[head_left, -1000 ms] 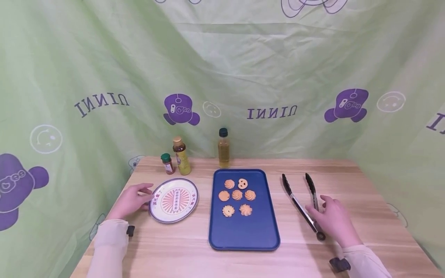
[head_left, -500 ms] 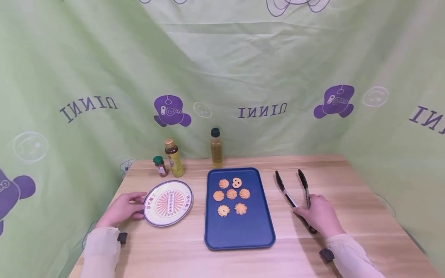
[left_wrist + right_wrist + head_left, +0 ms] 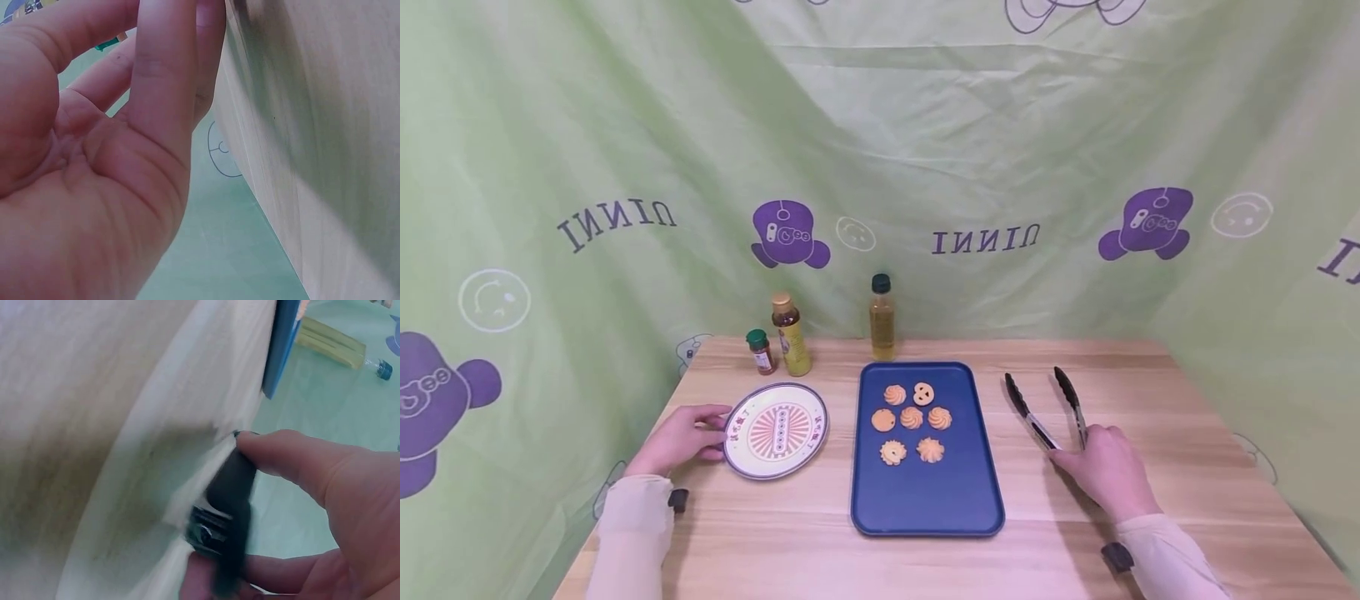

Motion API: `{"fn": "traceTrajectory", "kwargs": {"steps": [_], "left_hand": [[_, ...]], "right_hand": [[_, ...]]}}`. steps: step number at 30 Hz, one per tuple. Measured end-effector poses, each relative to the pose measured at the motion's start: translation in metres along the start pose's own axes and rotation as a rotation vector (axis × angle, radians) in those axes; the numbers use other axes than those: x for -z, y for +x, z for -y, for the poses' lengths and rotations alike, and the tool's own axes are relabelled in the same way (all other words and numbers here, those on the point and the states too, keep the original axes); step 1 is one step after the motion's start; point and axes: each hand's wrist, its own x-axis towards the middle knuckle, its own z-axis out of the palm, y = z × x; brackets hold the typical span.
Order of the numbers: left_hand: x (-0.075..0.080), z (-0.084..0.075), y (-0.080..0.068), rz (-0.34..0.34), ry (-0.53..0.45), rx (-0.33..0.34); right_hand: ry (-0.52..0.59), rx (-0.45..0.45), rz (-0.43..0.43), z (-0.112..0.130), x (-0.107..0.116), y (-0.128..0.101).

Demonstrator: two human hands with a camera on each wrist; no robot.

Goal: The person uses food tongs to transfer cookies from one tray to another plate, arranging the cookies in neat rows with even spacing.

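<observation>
On the table's right side, the right hand (image 3: pixel 1105 473) has its fingers wrapped around the black tongs (image 3: pixel 1043 407), which lie flat beside the blue tray (image 3: pixel 925 508). The left hand (image 3: pixel 681 437) rests loose-fingered against the plate (image 3: pixel 775 431). That low hinge-end grip looks slippy; the tongs could twist when lifted.

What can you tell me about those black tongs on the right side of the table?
The tongs are a long pair with two black tips spread apart in a V, pointing toward the back of the wooden table, and thin silvery arms running back to the handle end. They lie flat, right of the blue tray and apart from it. The right hand covers the handle end; in the right wrist view its thumb and fingers curl round the dark handle.
</observation>
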Motion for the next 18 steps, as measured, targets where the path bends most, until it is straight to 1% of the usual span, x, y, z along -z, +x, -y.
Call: {"fn": "traceTrajectory", "kwargs": {"steps": [9,14,18], "left_hand": [[0.0006,-0.0001,-0.0008,0.008,-0.009,-0.015],[0.0010,0.0016,-0.0014,0.009,-0.029,-0.012],[-0.0002,0.0004,-0.0019,0.016,-0.037,-0.003]], "right_hand": [[0.078,-0.042,0.007,-0.0078,0.0053,0.0004],[0.104,-0.081,-0.016,-0.0054,0.0065,0.0021],[0.109,-0.105,-0.012,-0.0036,0.0078,0.0032]]}}
